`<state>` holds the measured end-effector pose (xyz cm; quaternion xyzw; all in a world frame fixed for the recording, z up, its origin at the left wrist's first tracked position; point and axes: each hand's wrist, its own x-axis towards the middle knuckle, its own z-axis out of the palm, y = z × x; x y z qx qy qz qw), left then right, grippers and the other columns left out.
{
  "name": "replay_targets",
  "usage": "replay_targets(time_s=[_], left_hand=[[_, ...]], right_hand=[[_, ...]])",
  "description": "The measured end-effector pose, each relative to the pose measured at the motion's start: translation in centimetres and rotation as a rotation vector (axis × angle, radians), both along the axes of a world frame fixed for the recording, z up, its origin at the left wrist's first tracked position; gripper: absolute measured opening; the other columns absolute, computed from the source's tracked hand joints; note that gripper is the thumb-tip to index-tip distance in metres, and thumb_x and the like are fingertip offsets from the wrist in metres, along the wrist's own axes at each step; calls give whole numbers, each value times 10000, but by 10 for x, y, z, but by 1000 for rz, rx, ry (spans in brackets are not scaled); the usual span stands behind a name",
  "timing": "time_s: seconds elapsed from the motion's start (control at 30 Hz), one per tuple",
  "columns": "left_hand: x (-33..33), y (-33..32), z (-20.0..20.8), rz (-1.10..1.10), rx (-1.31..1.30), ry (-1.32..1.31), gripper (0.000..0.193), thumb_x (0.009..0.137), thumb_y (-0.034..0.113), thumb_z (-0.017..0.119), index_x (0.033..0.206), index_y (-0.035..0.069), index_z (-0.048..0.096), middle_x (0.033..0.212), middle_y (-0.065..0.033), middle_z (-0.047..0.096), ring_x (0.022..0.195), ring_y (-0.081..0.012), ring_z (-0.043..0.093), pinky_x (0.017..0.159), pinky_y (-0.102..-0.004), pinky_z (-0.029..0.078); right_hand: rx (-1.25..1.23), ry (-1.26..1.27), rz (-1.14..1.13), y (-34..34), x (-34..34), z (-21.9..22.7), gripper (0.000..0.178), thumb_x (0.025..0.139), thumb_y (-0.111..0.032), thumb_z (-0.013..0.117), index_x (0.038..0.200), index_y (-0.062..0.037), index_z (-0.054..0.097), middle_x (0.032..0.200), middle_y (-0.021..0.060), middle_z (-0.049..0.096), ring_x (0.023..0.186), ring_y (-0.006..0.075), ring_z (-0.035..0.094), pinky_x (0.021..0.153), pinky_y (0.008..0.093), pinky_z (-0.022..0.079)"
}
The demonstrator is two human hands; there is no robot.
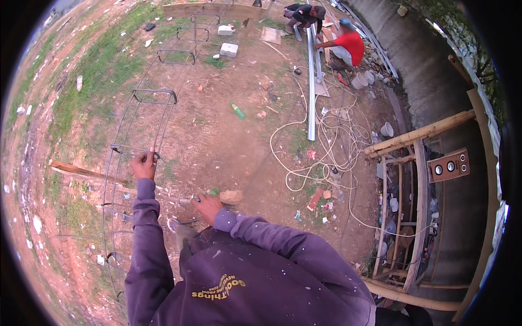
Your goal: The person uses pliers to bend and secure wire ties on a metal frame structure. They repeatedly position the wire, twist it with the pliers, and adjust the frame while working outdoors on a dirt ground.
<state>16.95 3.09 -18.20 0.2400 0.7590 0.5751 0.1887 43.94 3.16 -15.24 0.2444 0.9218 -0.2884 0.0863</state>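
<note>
A long reinforcing-bar cage (126, 117) runs from the far middle down the left side, with dark square stirrups along its thin bars. My left hand (144, 164) is closed, its fingers pinching the bar by one stirrup (133, 150) on the cage's right side. Lower and to the right, my right hand (206, 208) is closed at the end of a thin wooden stick (168, 199); whether it grips the stick or something smaller is hidden. Beside that hand lies a brown stone (231, 196). A wooden beam (81, 170) lies across under the cage.
Two people, one in a red top (350, 46) and one in dark clothes (305, 15), crouch by a long metal channel (311, 103). A pale cable (283, 157) lies tangled nearby. A green bottle (237, 111) and white blocks (229, 50) lie ahead; a pole frame (418, 201) stands right.
</note>
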Motion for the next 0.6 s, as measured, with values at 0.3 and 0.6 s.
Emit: replay_targets(time_s=[0.3,0.6], left_hand=[[-3,1,-2,-3,-6,-81,413,874,339,686,683,-27,660,581,-34,597,525,-71,506,489,-233,369],[-3,2,-11,-28,102,-207,367,875,294,696,704,-28,654,612,-41,619,542,-63,524,492,-226,378]], right_hand=[[174,481,-244,-16,10,-30,429,774,-55,622,1187,-4,518,1175,208,575,1167,348,520,1085,464,323],[-202,863,-520,-20,0,118,459,862,-74,635,1273,8,448,1077,148,641,1056,255,624,972,383,463]])
